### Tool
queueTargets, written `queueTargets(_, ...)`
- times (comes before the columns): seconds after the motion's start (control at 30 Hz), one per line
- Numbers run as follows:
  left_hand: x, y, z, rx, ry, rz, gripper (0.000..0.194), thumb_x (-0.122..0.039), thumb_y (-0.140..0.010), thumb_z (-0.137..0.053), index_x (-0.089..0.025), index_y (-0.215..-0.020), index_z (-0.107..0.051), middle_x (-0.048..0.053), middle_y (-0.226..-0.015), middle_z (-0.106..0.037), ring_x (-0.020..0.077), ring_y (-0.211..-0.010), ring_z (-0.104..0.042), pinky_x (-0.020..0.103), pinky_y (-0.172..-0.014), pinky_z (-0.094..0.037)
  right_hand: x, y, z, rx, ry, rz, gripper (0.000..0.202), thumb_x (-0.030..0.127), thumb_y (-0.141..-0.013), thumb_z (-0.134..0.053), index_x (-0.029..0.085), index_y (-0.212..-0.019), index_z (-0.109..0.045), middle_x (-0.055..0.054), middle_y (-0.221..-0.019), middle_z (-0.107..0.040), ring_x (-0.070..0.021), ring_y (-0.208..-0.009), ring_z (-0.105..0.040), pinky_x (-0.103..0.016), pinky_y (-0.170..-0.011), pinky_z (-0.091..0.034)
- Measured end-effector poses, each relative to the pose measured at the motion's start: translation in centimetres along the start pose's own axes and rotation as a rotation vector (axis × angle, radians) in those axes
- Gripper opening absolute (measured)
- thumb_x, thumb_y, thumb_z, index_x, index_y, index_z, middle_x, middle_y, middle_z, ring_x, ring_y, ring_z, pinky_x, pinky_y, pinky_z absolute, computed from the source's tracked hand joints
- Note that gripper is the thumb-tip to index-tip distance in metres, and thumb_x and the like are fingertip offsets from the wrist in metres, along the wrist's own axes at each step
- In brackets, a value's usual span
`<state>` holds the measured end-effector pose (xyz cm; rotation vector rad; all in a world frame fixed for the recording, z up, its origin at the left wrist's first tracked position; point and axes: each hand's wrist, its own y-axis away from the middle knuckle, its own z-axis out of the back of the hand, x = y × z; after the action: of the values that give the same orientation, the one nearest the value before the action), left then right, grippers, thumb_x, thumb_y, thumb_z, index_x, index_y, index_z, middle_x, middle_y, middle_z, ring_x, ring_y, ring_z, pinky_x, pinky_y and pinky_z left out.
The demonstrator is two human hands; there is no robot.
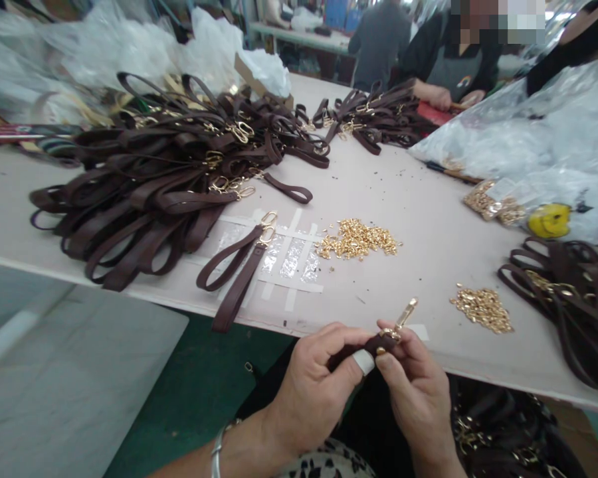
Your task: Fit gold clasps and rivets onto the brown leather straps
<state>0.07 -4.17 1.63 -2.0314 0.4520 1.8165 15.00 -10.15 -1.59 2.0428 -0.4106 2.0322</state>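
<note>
Close to the table's front edge, my left hand [319, 385] is closed round a dark brown wrist strap [381, 342], its thumb wrapped in white tape. A gold snap clasp [406, 313] sticks up from the strap's end. My right hand [418, 392] is also closed at that end, with thumb and fingers pinching a small gold stud [381, 352] against the strap. Most of the strap is hidden by my fingers. Beyond my hands lies a heap of small gold studs [361, 239], and a second gold heap [482, 309] is to the right.
Many brown straps [154, 179] are piled on the left, with two single ones [239, 285] in front. More straps [573, 299] lie at the right edge. Clear plastic bags [538, 133] cover the back right. Across the table a co-worker's hand [438, 98] is near another strap pile [373, 116].
</note>
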Motion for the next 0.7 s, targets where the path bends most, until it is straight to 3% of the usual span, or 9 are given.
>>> queueTargets(0.13,-0.1,0.1,0.1,0.033,0.02,0.094,0.024,-0.013,-0.091,-0.06,-0.025,-0.107,-0.074,0.001,-0.102,-0.073,0.0174,-0.095,-0.067,0.029,-0.088,-0.052,0.9,0.0,0.1,0.119,0.05,0.006,0.022,0.026,-0.091,-0.066,0.029,-0.113,-0.064,0.0,-0.101,-0.074,-0.0133,-0.082,-0.07,-0.02,-0.072,-0.056)
queueTargets(0.27,0.2,0.5,0.0,0.041,0.08,0.166,0.023,-0.015,-0.091,-0.06,-0.024,-0.108,-0.073,0.003,-0.107,-0.073,0.0195,-0.1,-0.068,0.032,-0.093,-0.052,0.9,0.3,0.4,0.157,0.218,0.061,0.006,0.029,-0.092,-0.062,0.025,-0.096,-0.062,0.003,-0.082,-0.067,-0.0111,-0.071,-0.063,-0.018,-0.065,-0.051)
queueTargets(0.57,0.7,0.5,0.6,0.141,0.231,0.196,0.012,-0.016,-0.086,-0.069,-0.019,-0.096,-0.075,0.003,-0.094,-0.073,0.0159,-0.089,-0.066,0.027,-0.084,-0.051,2.5,-0.8,1.7,0.43,0.604,0.283,0.026,0.032,-0.096,-0.05,0.019,-0.073,-0.053,0.003,-0.066,-0.053,-0.0118,-0.06,-0.049,-0.025,-0.058,-0.036)
queueTargets(0.7,0.9,0.5,0.8,0.153,0.311,0.247,0.009,-0.014,-0.083,-0.072,-0.017,-0.091,-0.075,0.003,-0.088,-0.073,0.0131,-0.083,-0.065,0.023,-0.081,-0.051,2.5,-0.6,1.3,0.462,0.643,0.292,0.029,0.028,-0.096,-0.046,0.02,-0.069,-0.046,0.003,-0.063,-0.047,-0.0115,-0.057,-0.045,-0.026,-0.056,-0.032)
